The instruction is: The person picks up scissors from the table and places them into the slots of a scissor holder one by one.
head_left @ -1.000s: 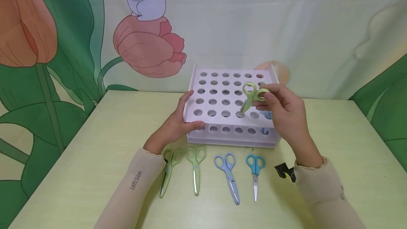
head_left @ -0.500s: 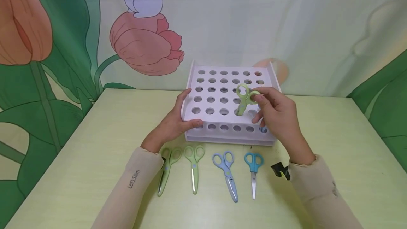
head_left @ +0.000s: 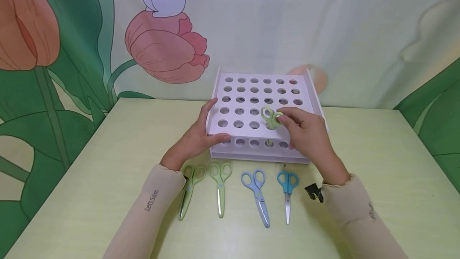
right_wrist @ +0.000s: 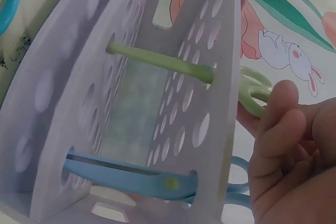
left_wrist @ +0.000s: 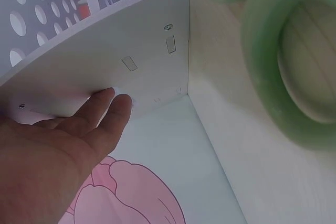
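Note:
My right hand (head_left: pixel 306 131) pinches one handle loop of light green scissors (head_left: pixel 270 118) over the white rack (head_left: pixel 235 131). In the right wrist view, their blades go down through a top-panel hole, with the tip in a hole of the panel below. Beside them, blue scissors (right_wrist: pixel 131 177) stand in the rack; in the head view my right hand hides them. My left hand (head_left: pixel 192 143) rests on the rack's front left corner, thumb along the front edge and straight fingers (left_wrist: pixel 119 111) against the outside of the side panel (left_wrist: pixel 149 59).
In front of the rack lie two green scissors (head_left: pixel 190 189) (head_left: pixel 221 187), light blue scissors (head_left: pixel 258 195) and teal-handled scissors (head_left: pixel 286 187). The pale table (head_left: pixel 93 179) meets a printed cloth (head_left: pixel 251 23) behind the rack.
The green scissors have moved left and down with my right hand, and their blades have gone into a rack hole. My left hand stays at the rack's corner.

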A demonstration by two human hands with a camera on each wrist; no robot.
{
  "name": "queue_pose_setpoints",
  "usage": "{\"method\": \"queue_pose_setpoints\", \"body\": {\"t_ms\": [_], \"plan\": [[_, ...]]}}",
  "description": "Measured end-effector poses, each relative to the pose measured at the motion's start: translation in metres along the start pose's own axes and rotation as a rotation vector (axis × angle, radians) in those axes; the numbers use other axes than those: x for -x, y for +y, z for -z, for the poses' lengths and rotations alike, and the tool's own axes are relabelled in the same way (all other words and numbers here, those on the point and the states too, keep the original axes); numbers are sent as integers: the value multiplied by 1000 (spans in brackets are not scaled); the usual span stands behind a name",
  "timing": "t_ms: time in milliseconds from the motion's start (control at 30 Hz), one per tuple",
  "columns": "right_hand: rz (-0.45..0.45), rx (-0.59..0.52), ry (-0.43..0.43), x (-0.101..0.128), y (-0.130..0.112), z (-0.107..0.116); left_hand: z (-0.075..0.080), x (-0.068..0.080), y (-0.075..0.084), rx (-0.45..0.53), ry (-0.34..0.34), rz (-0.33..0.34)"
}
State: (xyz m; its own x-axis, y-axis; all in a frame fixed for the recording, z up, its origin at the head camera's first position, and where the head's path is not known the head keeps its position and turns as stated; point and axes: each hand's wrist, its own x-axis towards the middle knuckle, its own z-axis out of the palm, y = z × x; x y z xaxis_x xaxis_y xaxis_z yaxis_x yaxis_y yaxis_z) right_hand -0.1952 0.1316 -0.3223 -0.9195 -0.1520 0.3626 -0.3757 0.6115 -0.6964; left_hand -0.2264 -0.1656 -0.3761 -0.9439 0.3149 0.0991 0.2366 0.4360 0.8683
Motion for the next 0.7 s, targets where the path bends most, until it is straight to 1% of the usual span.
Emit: {"method": "queue_pose_setpoints", "body": {"t_ms": [100, 233, 333, 467, 600, 700], "plan": [[-30, 38, -30, 0, -1, -1, 0, 0, 0, -6, 0, -3], [-49, 69, -58, 1, 0, -1, 1, 0, 1, -16, -1, -3], [-51, 71, -68, 1, 0, -1, 1, 0, 1, -8, -4, -6], [-70, 39, -77, 1, -2, 0, 2, -1, 1, 4, -3, -14], [-99, 25, -45, 6, -7, 3, 2, 0, 1, -3, -1, -19], [-79, 43, 27, 14, -12, 7, 1, 1, 0, -8, -3, -23]]}}
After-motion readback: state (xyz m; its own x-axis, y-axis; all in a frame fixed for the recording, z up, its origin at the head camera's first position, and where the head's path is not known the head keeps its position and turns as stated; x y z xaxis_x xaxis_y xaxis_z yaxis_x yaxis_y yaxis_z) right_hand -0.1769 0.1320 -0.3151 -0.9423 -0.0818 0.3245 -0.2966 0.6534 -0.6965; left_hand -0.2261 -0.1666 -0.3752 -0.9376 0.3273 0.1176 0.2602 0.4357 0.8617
